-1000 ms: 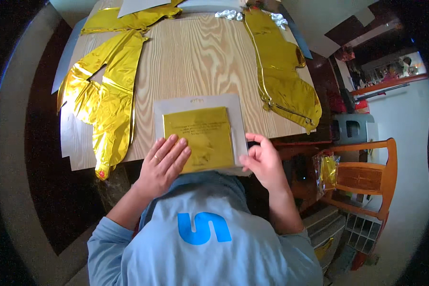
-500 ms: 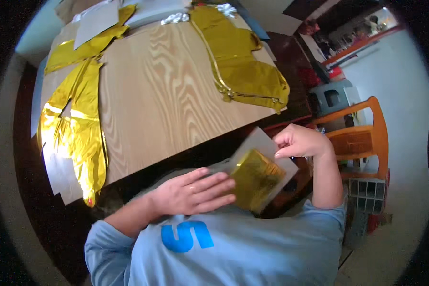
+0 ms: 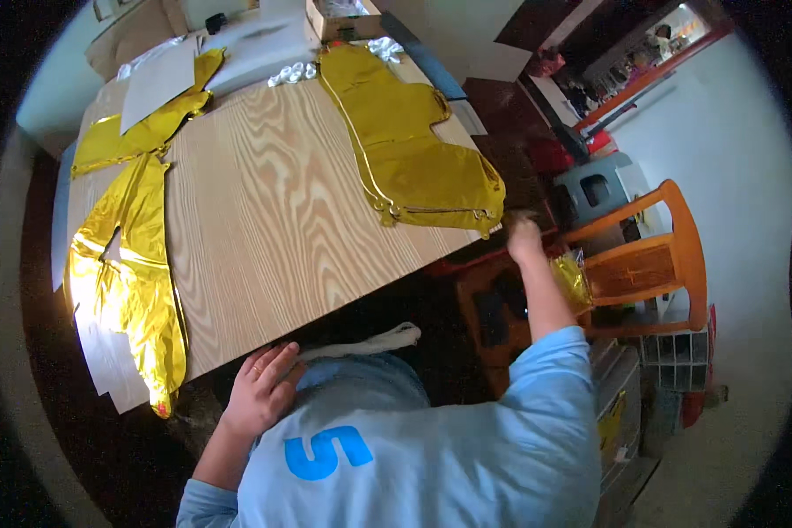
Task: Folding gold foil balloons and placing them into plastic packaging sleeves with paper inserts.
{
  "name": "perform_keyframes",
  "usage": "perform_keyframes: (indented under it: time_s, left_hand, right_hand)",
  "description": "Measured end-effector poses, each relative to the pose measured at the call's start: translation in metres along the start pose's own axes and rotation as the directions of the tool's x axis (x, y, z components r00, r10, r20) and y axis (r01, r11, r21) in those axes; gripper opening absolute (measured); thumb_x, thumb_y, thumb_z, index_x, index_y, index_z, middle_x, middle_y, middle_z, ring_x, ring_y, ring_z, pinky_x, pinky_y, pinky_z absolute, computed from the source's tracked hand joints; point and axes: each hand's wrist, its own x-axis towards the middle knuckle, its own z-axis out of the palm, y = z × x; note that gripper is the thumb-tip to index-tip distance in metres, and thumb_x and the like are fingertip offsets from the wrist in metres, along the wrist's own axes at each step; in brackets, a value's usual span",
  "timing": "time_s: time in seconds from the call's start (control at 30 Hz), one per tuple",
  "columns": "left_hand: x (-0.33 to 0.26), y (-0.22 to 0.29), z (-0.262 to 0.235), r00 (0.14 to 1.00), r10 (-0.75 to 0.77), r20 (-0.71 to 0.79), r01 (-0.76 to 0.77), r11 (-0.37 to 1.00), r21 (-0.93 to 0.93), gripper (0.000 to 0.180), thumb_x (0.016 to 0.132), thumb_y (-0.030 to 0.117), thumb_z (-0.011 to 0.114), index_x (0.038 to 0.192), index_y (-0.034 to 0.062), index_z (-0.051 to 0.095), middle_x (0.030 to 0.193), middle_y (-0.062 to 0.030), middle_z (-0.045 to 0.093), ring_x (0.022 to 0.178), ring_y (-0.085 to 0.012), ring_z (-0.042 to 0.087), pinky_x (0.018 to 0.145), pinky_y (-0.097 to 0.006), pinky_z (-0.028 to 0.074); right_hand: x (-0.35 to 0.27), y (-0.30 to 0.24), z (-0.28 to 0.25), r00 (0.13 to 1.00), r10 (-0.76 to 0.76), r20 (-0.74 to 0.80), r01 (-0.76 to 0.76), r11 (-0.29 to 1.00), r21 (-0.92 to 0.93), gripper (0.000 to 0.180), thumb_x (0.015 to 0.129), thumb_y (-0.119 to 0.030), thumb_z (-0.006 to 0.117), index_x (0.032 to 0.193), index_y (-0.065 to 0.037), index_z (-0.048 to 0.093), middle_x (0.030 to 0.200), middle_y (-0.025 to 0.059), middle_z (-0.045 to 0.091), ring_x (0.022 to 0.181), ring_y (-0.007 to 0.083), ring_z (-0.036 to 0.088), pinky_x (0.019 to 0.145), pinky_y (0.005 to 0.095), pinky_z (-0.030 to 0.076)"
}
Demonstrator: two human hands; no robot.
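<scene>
My left hand [image 3: 260, 387] rests at the table's near edge, its fingers loosely stretched out, holding nothing that I can see. Beside it a whitish strip of cloth [image 3: 370, 343] lies across my lap. My right hand [image 3: 525, 239] reaches past the table's right corner; its fingers are blurred and partly hidden. Behind that forearm, a clear packet with gold foil [image 3: 572, 280] shows against the wooden chair [image 3: 647, 268]. One flat gold foil balloon [image 3: 414, 150] lies on the right of the table [image 3: 273, 211], while another gold foil piece [image 3: 136, 264] hangs over its left side.
More gold foil [image 3: 114, 145] lies at the far left under a grey-white sheet [image 3: 158, 84]. At the back stand a cardboard box [image 3: 343, 25] and bunched silvery foil [image 3: 292, 74]. A grey plastic stool [image 3: 594, 189] and a wire rack [image 3: 678, 356] are on the right.
My right hand has let go of the gold foil packet and moved up toward the table's right corner. The packet has left my lap. My left hand has drawn back left to the table edge.
</scene>
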Motion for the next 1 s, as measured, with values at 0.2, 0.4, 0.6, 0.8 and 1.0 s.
perform_keyframes:
  time_s: [0.2,0.4,0.6,0.8,1.0]
  left_hand:
    - [-0.019,-0.001,-0.007,0.991,-0.13,0.009,0.13,0.991,0.006,0.04,0.068,0.009,0.068,0.107,0.0046,0.07,0.127,-0.0176,0.059,0.105,-0.0328,0.062,0.088,-0.044,0.051]
    - [-0.027,0.002,-0.008,0.97,-0.214,-0.114,0.219,0.975,0.041,0.033,0.071,0.001,0.068,0.103,0.002,0.068,0.121,-0.0199,0.061,0.103,-0.0358,0.063,0.083,-0.045,0.051]
    - [-0.029,0.002,-0.004,0.973,-0.214,-0.09,0.216,0.976,0.012,0.033,0.072,-0.001,0.068,0.105,0.0017,0.066,0.122,-0.0212,0.061,0.104,-0.0375,0.062,0.084,-0.046,0.051]
    - [-0.027,-0.002,0.0,0.971,-0.229,-0.065,0.23,0.973,-0.003,0.034,0.072,-0.001,0.068,0.105,0.0016,0.067,0.123,-0.0203,0.061,0.104,-0.0377,0.062,0.084,-0.046,0.051]
    - [-0.025,0.001,-0.008,0.969,-0.231,-0.091,0.235,0.971,0.04,0.032,0.07,0.0,0.068,0.101,0.0014,0.068,0.121,-0.0191,0.062,0.103,-0.036,0.063,0.083,-0.045,0.052]
  right_hand:
    - [0.027,0.01,0.01,0.997,0.01,-0.071,0.011,0.954,0.3,0.025,0.09,-0.009,0.054,0.112,-0.006,0.066,0.101,0.0202,0.069,0.095,0.0376,0.067,0.08,0.0445,0.054]
    - [0.026,0.005,-0.037,0.85,-0.031,-0.527,0.172,0.96,0.222,0.019,0.085,0.002,0.059,0.099,-0.005,0.069,0.102,0.0173,0.071,0.095,0.0327,0.069,0.084,0.0399,0.055]
    - [-0.03,0.029,0.01,0.889,0.353,-0.291,-0.214,0.883,0.419,0.026,0.073,0.009,0.062,0.095,-0.002,0.068,0.093,0.0148,0.066,0.092,0.0356,0.065,0.082,0.0373,0.053]
    - [-0.034,0.054,0.03,0.993,0.098,-0.067,-0.081,0.972,0.221,0.036,0.075,0.008,0.056,0.107,-0.002,0.068,0.11,0.0197,0.065,0.105,0.039,0.062,0.089,0.0402,0.051]
    - [0.014,0.043,0.007,0.998,0.032,0.057,-0.036,0.997,0.067,0.035,0.092,-0.013,0.045,0.118,0.0,0.065,0.12,0.0222,0.064,0.117,0.0393,0.057,0.098,0.0412,0.047]
